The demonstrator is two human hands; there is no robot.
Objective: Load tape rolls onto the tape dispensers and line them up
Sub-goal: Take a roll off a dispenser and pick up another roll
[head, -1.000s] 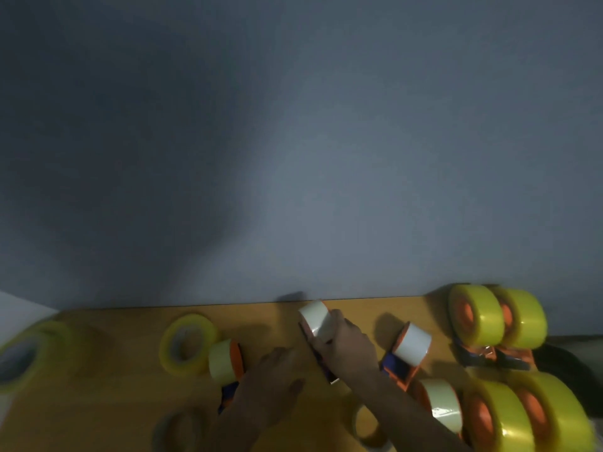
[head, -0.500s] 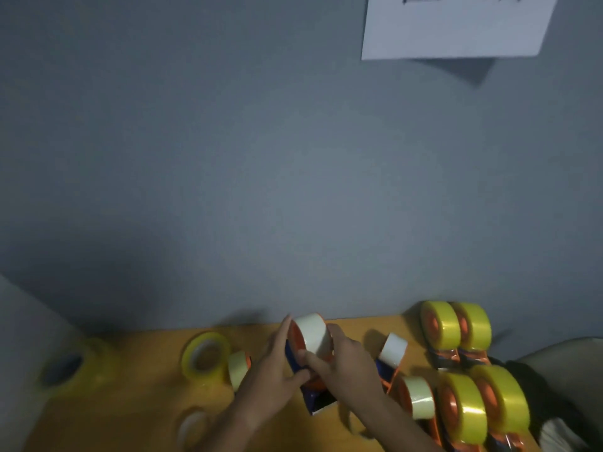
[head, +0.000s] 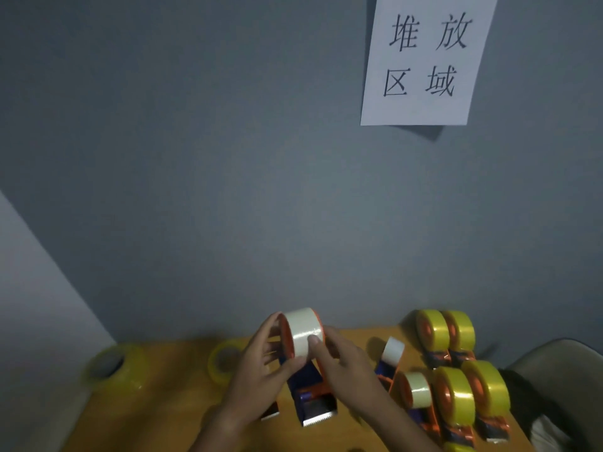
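Both hands up over the wooden table (head: 169,415), gripping one white tape roll (head: 305,331) seated on an orange-and-blue dispenser (head: 310,389). Left hand (head: 261,363) curled round the roll's orange hub side, right hand (head: 346,363) with thumb pressed on the tape face. Dispenser's serrated blade end pointing toward camera. Loaded yellow dispensers (head: 470,389) lined up at right, one white-loaded dispenser (head: 414,391) beside them. Loose yellow rolls (head: 112,365) lying at left. Paper sign (head: 424,60) on grey wall.
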